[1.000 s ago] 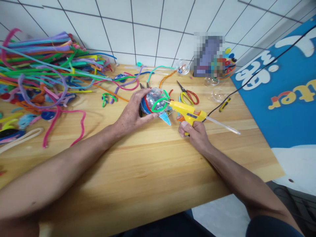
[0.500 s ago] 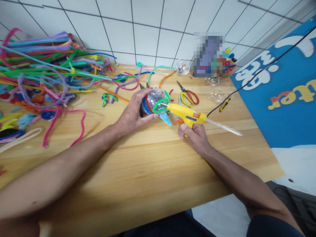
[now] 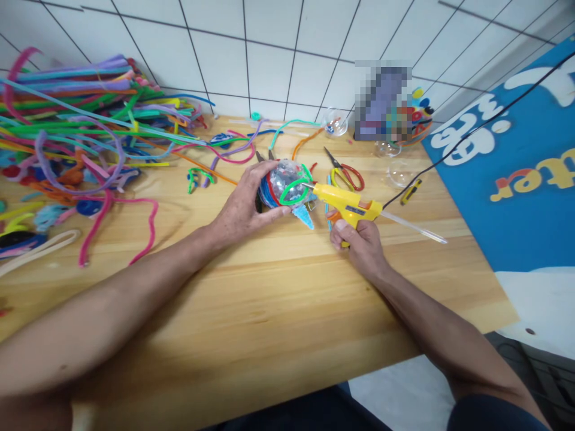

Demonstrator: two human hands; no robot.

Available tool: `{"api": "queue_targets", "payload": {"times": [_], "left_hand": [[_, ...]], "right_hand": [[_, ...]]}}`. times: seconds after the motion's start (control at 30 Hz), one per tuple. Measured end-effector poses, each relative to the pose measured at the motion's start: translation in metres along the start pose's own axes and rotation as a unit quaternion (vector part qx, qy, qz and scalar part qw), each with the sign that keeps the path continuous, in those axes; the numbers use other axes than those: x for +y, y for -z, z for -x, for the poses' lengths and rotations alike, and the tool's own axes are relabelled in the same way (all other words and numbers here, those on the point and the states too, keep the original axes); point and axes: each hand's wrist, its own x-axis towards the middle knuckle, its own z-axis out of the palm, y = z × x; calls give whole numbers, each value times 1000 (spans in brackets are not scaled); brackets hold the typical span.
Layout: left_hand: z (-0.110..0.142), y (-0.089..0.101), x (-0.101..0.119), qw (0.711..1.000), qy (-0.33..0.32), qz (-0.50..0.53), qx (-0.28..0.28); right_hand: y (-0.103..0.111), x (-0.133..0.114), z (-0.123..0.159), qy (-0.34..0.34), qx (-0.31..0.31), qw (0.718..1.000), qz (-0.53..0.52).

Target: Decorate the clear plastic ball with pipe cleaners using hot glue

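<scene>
My left hand is wrapped round the left side of a clear ball that has blue and red pipe cleaner wound about it. A green pipe cleaner loop lies on the ball's front, and a light blue pointed piece sticks out below. My right hand grips a yellow hot glue gun by its handle, fingers round the orange trigger. The gun's metal tip is at the right edge of the green loop; whether it touches I cannot tell. A clear glue stick protrudes from the gun's back.
A heap of colourful pipe cleaners fills the left of the wooden table. Scissors, a yellow cutter and clear half-balls lie behind the gun. The gun's black cord runs up right.
My right hand has drawn the glue gun slightly to the right, its tip moving from inside the green loop to the loop's right edge. My left hand keeps its hold on the ball.
</scene>
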Motion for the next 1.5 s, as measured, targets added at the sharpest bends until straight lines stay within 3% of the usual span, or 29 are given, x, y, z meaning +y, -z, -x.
{"api": "queue_targets", "payload": {"times": [1.1,1.5], "left_hand": [[-1,1,-2,1000,-17,-5,-9],[0,-1,-1,1000,8,1,-2]], "right_hand": [[-1,4,1,12,-37,999,32],[2,-2,-1,-4,4,1000,-24]]}}
